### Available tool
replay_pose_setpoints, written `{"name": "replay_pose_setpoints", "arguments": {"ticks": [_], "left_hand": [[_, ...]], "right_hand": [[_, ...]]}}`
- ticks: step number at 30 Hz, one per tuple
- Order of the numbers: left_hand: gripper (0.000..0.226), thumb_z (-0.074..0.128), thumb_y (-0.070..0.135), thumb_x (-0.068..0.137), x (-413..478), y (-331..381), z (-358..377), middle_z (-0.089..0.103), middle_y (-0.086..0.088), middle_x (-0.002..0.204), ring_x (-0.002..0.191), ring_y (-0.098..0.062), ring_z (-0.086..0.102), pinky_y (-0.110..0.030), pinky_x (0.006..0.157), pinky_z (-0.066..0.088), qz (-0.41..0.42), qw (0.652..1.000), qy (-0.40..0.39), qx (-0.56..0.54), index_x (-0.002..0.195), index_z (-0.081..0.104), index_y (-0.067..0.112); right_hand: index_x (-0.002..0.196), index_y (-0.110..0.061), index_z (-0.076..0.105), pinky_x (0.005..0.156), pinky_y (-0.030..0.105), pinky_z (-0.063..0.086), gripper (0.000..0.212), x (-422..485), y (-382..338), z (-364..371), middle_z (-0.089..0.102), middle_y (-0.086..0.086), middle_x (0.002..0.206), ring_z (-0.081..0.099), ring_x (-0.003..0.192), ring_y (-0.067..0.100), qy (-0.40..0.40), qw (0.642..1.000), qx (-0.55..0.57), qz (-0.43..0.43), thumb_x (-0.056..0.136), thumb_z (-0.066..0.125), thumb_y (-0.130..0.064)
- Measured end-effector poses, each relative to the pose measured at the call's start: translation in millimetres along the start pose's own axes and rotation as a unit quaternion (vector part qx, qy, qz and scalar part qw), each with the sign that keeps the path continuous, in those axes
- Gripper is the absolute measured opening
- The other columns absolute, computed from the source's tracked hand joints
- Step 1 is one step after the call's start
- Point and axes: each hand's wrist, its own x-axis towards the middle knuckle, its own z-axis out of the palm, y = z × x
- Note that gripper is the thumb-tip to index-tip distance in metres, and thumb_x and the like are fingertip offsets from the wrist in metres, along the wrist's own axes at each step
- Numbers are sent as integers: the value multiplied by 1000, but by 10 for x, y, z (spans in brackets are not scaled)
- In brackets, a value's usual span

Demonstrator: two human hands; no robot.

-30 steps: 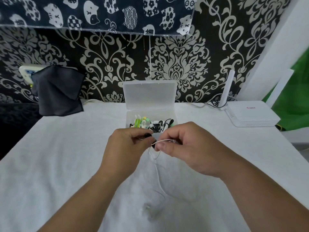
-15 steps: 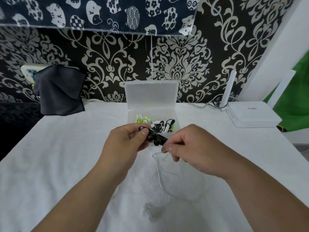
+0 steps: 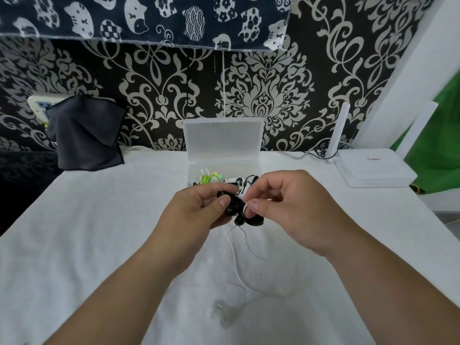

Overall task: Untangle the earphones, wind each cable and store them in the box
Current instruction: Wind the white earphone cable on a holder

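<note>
At the centre of the frame the person's left hand [image 3: 199, 210] is curled closed around a small black bundle of earphones [image 3: 232, 207], thumb pressed on top, while the right hand [image 3: 291, 207] pinches a thin white earphone cable [image 3: 236, 260] between thumb and forefinger right beside that bundle, its other fingers bent loosely. The cable drops from the pinch to the white cloth-covered table [image 3: 99, 245] and trails toward the lower centre of the frame, ending in a blurred pale lump that cannot be made out. Just behind the hands stands a translucent plastic box [image 3: 194, 170] with its hinged lid [image 3: 224, 138] upright, holding green, white and black earphones [image 3: 211, 178]. The cloth spreads wide and bare to the left and lower right of the hands; its left edge slants from the middle left of the frame down to the lower left. At the upper left a dark grey folded cloth [image 3: 84, 135] rests against the black wallpaper with pale floral scrolls [image 3: 261, 95]. At the right edge a white router [image 3: 373, 170] sits with its antenna raised, and a green sheet [image 3: 435, 150] hangs behind it.
</note>
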Motion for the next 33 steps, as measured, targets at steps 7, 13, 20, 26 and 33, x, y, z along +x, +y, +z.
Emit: {"name": "replay_pose_setpoints", "arguments": {"ticks": [7, 13, 20, 26, 33], "left_hand": [[17, 55, 1, 96, 0, 9, 33, 71, -16, 90, 75, -23, 71, -33, 75, 60, -33, 992, 62, -102, 112, 60, 8], [15, 70, 8, 88, -101, 49, 137, 71, -5, 100, 83, -20, 74, -23, 75, 58, 66, 992, 92, 52, 99, 66, 18], [38, 83, -2, 70, -119, 77, 123, 61, -3, 116, 82, -8, 73, -14, 75, 55, 99, 985, 81, 120, 100, 74, 20], [30, 77, -2, 78, -115, 98, 87, 66, -1, 101, 74, -1, 67, -7, 68, 48, 124, 978, 81, 144, 101, 77, 19], [22, 78, 6, 80, -95, 103, -119, 76, -13, 81, 73, -16, 67, -18, 68, 48, 41, 993, 18, 112, 94, 77, 24]], "right_hand": [[85, -18, 73, 79, 36, 61, 27, 7, 42, 89, 76, 6, 81, 71, 81, 31, 40, 999, 27, 13, 77, 76, 8], [75, -22, 73, 75, 52, 60, 25, 38, 84, 211, 75, 2, 73, 72, 72, 29, 135, 990, 22, 19, 74, 79, 2], [83, -12, 74, 76, 45, 63, 12, 29, 30, 168, 74, 13, 82, 73, 74, 25, 106, 988, 102, 47, 82, 76, 0], [86, -13, 72, 76, 34, 57, 12, 43, -26, 124, 77, 5, 80, 70, 70, 10, 84, 990, 100, 56, 86, 71, -2], [88, -11, 71, 85, 35, 58, 12, 175, -20, -263, 77, 6, 79, 74, 84, 18, 272, 930, 237, 69, 87, 68, 1]]}}
